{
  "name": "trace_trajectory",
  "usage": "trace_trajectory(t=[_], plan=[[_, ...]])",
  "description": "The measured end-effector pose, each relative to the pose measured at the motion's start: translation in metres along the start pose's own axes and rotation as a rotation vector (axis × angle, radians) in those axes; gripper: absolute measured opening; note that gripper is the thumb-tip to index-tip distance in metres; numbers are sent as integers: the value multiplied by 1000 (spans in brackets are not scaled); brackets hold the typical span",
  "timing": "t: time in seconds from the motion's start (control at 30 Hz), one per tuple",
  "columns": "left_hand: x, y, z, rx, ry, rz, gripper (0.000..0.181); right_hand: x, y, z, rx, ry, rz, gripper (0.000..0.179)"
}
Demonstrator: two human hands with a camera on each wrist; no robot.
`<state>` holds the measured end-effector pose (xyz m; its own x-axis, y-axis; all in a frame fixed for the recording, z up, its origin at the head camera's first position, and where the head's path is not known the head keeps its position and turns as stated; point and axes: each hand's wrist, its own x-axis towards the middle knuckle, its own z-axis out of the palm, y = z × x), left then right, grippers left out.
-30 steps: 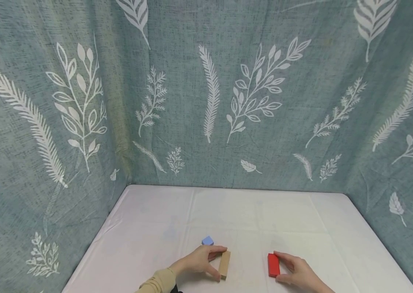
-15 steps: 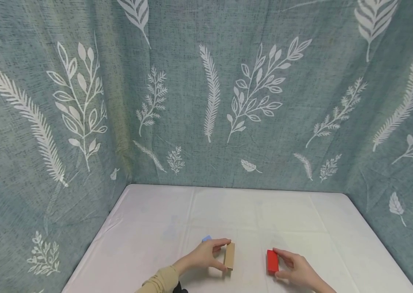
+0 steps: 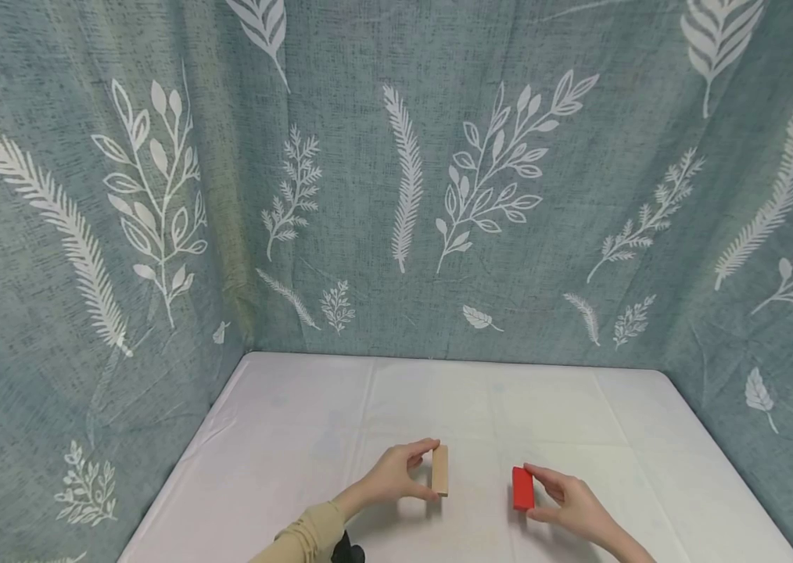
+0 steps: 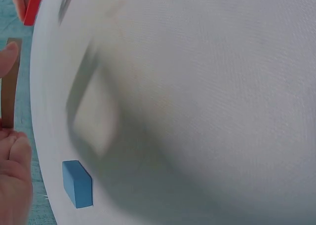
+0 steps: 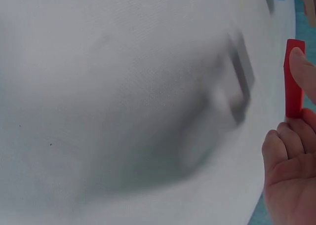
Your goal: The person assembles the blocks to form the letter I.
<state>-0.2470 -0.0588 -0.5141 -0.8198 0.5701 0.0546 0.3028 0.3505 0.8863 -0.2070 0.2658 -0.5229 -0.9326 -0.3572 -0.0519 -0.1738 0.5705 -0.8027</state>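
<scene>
My left hand pinches a plain wooden block by its two ends, between thumb and fingertips. To the right, a red block is gripped the same way by my right hand. Both blocks are raised off the white table, with shadows below them in the wrist views. A blue block rests on the tabletop in the left wrist view; the head view has it hidden behind my left hand. The wooden and red blocks stand apart, roughly parallel.
A white cloth covers the table. Teal curtains with white leaf prints enclose its back and both sides. Something black sits under my left wrist at the bottom edge.
Both hands have lifted their blocks up off the table and moved forward. The wooden block has also shifted slightly right, and my left hand now covers the blue block in the head view.
</scene>
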Motion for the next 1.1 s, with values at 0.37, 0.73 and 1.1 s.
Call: trace_trajectory(t=[0.37,0.73,1.1], plan=[[3,-2,3,7,87,13,77,2,-5,2,16,-5,-6,76],[3,-4,4,-6,120,13,77,2,-15,7,43,-38,-19,74],[2,-4,5,-28,127,11,78,0,-24,12,52,-64,-21,74]])
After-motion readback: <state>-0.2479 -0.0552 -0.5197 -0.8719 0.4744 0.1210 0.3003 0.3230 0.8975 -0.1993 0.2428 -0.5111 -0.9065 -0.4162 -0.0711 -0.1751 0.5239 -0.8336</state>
